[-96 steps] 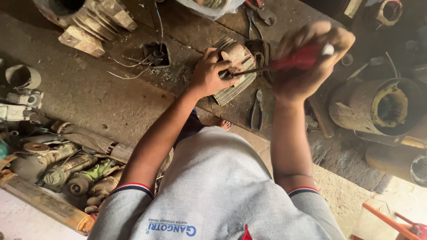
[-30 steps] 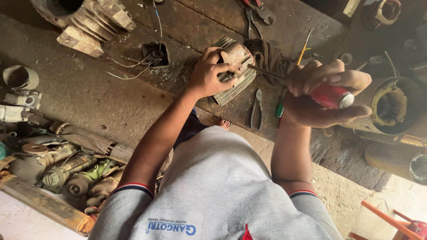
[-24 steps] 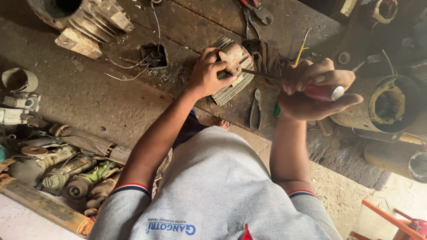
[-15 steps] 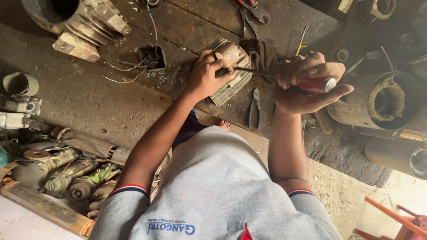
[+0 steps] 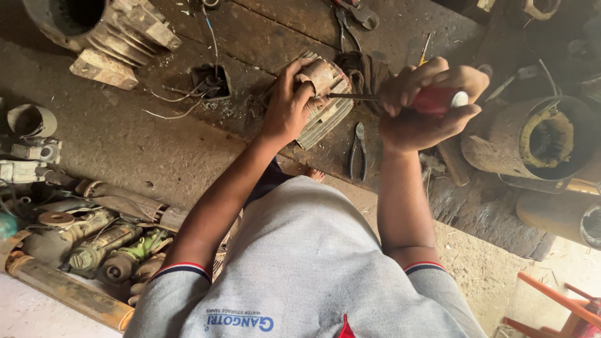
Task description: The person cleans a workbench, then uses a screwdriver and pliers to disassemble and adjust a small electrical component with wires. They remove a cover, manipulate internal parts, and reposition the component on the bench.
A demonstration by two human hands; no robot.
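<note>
two hands working a screwdriver into a small finned motor on a dirty wooden bench.

the big motor housing (image 5: 106, 31) sits at the bench's (image 5: 125, 138) far left corner, a rusty winding drum (image 5: 532, 138) by its right edge. mid-bench, the finned motor (image 5: 325, 100) is clamped under the left hand (image 5: 288, 103), fingers wrapped over its end. the right hand (image 5: 426, 106) is fisted round the red-handled screwdriver (image 5: 400, 98), tip at the motor. pliers (image 5: 358, 150) lie just beside. best keep the shaft level and the motor pinned firmly, so the tip doesn't slip.
</note>
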